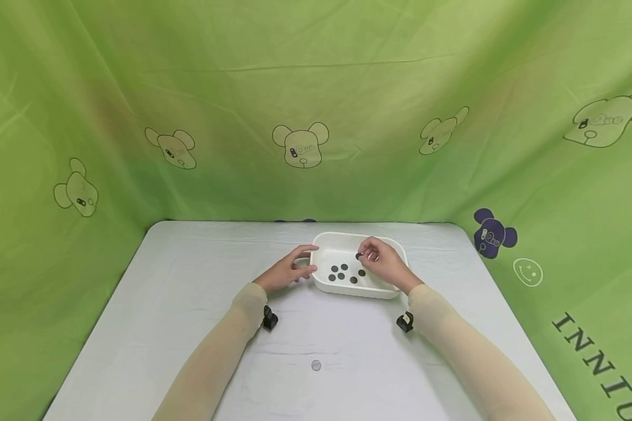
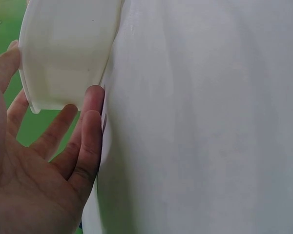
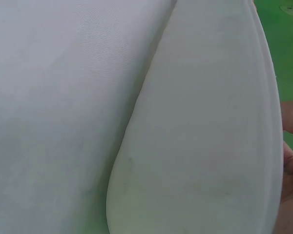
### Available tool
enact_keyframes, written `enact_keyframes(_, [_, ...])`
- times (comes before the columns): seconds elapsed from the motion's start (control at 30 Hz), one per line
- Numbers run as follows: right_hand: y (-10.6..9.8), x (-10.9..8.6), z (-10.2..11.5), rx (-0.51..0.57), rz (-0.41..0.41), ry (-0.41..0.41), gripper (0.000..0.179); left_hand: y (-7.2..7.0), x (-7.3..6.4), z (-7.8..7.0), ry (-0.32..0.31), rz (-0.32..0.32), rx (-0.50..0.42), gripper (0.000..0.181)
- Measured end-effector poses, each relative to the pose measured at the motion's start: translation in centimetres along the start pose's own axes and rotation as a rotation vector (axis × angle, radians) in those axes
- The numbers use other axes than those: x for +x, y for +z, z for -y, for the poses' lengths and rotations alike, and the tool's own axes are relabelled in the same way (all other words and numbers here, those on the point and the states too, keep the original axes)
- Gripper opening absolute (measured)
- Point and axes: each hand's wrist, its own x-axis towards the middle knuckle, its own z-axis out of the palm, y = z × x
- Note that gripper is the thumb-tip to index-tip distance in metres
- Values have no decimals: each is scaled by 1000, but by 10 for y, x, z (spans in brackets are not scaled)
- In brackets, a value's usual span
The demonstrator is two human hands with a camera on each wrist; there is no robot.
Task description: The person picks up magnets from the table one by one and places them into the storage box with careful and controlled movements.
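Note:
A white rectangular tub (image 1: 326,286) stands toward the far side of the table, with several small dark round discs (image 1: 340,276) lying on its floor. My right hand (image 1: 381,261) is over the tub's right part and pinches one dark disc (image 1: 359,256) between thumb and fingertips. In the right wrist view, the tub's wall (image 3: 200,122) hides most of that hand. My left hand (image 1: 287,269) touches the tub's left end with its fingers spread and fairly straight. The left wrist view shows the fingertips (image 2: 68,109) against the tub's outer end.
A small greyish round disc (image 1: 316,365) lies alone on the white-covered table (image 1: 289,392), near the front. Black wrist devices (image 1: 270,317) sit at both sleeves. Green printed cloth (image 1: 216,193) hangs behind and on both sides.

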Motion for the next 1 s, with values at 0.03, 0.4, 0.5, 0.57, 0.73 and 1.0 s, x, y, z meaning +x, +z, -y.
enact_keyframes(0.03, [0,1,-1,-2,1,3,16,0,0,0,-1,0,0,61])
enact_keyframes(0.4, [7,9,-9,-3,26,77,16,0,0,0,1,1,0,62])
enact_keyframes(0.5, [8,10,-11,-12,41,113,15,0,1,0,-1,2,-5,62])
enact_keyframes(0.57, [9,10,-11,-18,51,141,15,0,1,0,-2,3,-8,62])
enact_keyframes(0.73, [13,11,-13,-21,75,200,15,-1,0,1,-5,4,-8,63])
enact_keyframes(1.0, [14,10,-18,-50,98,224,14,0,0,0,-8,0,8,61])
